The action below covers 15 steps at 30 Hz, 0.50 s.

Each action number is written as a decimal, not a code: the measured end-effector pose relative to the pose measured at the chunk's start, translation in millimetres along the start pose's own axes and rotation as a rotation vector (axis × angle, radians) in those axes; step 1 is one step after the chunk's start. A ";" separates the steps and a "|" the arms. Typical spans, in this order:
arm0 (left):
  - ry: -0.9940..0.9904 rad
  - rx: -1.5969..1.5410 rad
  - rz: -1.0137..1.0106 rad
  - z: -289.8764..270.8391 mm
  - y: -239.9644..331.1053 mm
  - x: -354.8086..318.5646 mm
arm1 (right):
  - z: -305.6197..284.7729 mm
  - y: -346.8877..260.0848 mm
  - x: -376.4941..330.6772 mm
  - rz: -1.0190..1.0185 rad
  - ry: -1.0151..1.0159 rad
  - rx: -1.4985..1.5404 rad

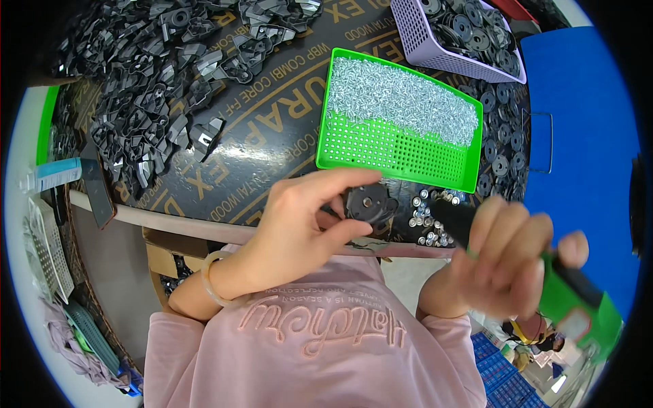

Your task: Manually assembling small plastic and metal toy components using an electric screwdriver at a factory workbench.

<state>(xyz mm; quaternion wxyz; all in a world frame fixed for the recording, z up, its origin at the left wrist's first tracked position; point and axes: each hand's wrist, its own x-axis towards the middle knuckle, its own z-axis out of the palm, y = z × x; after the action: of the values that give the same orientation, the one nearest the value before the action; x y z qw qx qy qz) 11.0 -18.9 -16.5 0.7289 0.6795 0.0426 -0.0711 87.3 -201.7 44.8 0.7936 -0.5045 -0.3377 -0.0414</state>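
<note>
Between the thumb and fingers of my left hand [289,224] is a small black plastic housing [367,202] with a round brass-coloured centre, held over the table's near edge. My right hand [507,262], smeared by motion, is closed around a green and black power screwdriver [578,299]. The tool's dark front end points left, toward the housing, and is apart from it; its tip is too blurred to make out. Small round metal pieces [425,214] lie on the table between the two hands, partly behind the tool.
Beyond my hands, a green perforated tray [381,153] holds many small silver screws [401,95]. Black plastic parts [163,88] are heaped at the left. A lilac basket [449,62] of black discs stands at the back right, with more discs [503,136] beside a blue panel [578,136].
</note>
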 end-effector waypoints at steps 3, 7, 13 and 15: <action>0.037 -0.034 0.012 -4.8 -2.9 1.6 | -14.6 39.6 2.4 -0.033 0.139 -0.042; 0.044 -0.038 -0.014 -5.2 -3.1 2.1 | -22.4 62.6 -0.7 -0.014 0.144 -0.118; 0.058 -0.010 0.013 -7.0 -8.3 2.0 | -24.7 67.0 -0.9 0.015 0.158 -0.136; 0.055 0.078 0.092 -8.6 -12.8 2.3 | -23.7 68.3 -0.7 -0.003 0.151 -0.130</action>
<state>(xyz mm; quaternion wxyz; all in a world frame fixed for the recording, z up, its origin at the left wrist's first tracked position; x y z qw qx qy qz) 11.4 -11.2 -30.1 0.7029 0.7104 0.0284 -0.0205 126.3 -188.2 -14.6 0.7824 -0.5498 -0.2741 -0.1022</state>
